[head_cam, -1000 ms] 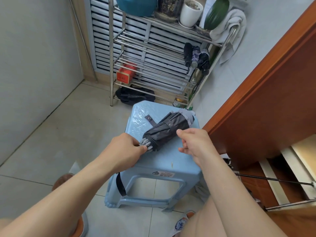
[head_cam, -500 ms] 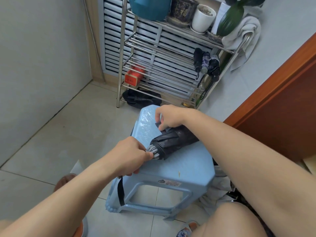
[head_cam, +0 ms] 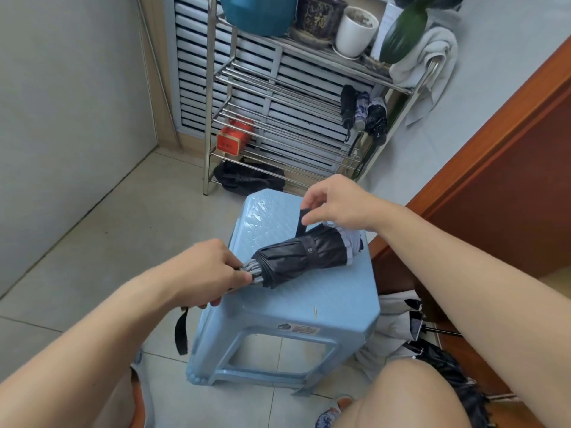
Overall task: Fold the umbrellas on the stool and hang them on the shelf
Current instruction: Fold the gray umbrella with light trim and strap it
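Head view: my left hand [head_cam: 204, 270] clamping handle end of black umbrella [head_cam: 301, 253], lying rolled on blue stool [head_cam: 333, 304]. My right hand [head_cam: 338, 203] pinching closure strap [head_cam: 302, 222], lifting it far side; snap not fastened. Three umbrellas [head_cam: 364, 114] hanging on shelf [head_cam: 278, 97] far right. More canopy lying near right on floor [head_cam: 398, 322], judging unfolded.

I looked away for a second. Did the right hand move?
Yes. The right hand went from the near end of the umbrella toward the shelf, over the stool's far side, and now pinches the strap.
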Motion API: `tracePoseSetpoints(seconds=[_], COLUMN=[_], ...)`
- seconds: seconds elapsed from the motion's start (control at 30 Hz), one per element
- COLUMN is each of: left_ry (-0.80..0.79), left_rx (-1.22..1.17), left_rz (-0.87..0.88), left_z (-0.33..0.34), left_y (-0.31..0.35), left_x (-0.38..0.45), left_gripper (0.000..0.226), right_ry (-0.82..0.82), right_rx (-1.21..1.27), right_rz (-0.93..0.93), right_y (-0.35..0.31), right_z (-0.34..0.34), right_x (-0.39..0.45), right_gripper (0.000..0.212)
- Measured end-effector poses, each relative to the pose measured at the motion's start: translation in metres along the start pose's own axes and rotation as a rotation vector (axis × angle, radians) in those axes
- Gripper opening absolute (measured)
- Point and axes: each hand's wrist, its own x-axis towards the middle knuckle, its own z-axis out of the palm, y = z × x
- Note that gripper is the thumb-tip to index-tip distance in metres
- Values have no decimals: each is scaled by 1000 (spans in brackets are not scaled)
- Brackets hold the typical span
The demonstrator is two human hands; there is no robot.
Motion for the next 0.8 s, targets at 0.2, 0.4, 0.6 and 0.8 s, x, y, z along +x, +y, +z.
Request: tracePoseSetpoints(seconds=[0.2, 0.4, 0.6, 0.8], left_ry=[-26, -10, -34, -75], left_rx=[-33, -88, -102, -104], left_rz=[-24, -50, -41, -19], left_z=[1, -1, -4, -7], left_y=[2, 1, 2, -1], left_x=[-5, -6, -8, -6], left_gripper=[38, 38, 38, 38], right_ry=[61, 234, 418, 487], right_rx=[97, 229, 127, 85], right_rz=[-37, -157, -245, -353], right_y=[-4, 14, 29, 37], right_z=[20, 49, 69, 79], right_x=[-36, -65, -72, -75], right_gripper=[9, 12, 12, 10])
